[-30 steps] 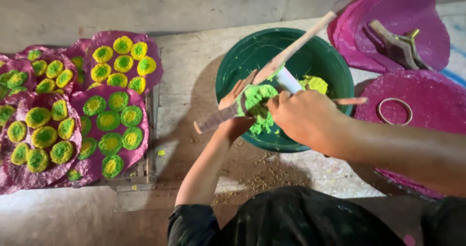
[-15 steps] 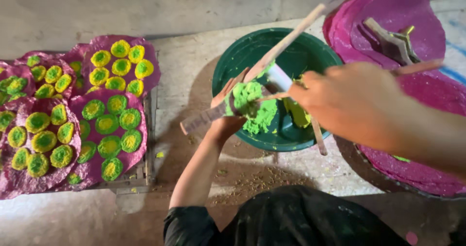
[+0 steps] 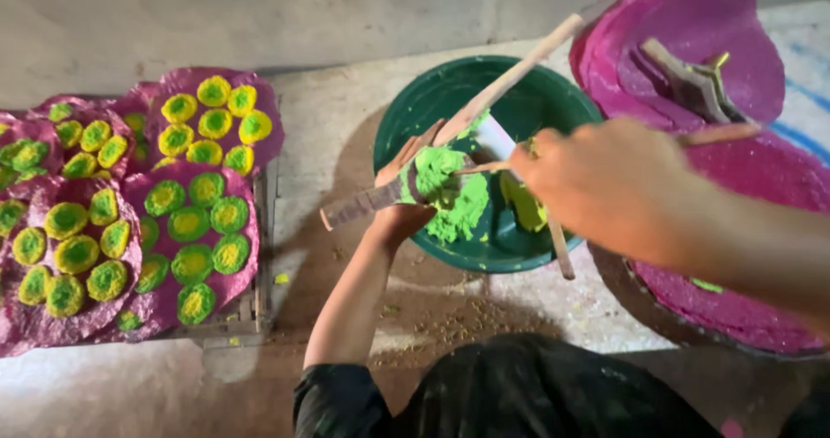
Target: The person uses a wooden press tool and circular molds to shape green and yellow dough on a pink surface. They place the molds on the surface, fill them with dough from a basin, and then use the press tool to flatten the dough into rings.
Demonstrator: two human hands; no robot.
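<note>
Left hand (image 3: 406,191), palm up and open, carries a lump of green paste (image 3: 445,198) over the green basin (image 3: 415,118). Right hand (image 3: 596,183), at three o'clock from it, grips a blade (image 3: 494,137). Long stick (image 3: 506,79) runs toward two o'clock.

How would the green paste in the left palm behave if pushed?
Likely soft and sticky: the paste sits heaped in the left hand, clinging in lumps. It probably smears rather than rolls, as daubs coat the stick and bowl.
</note>
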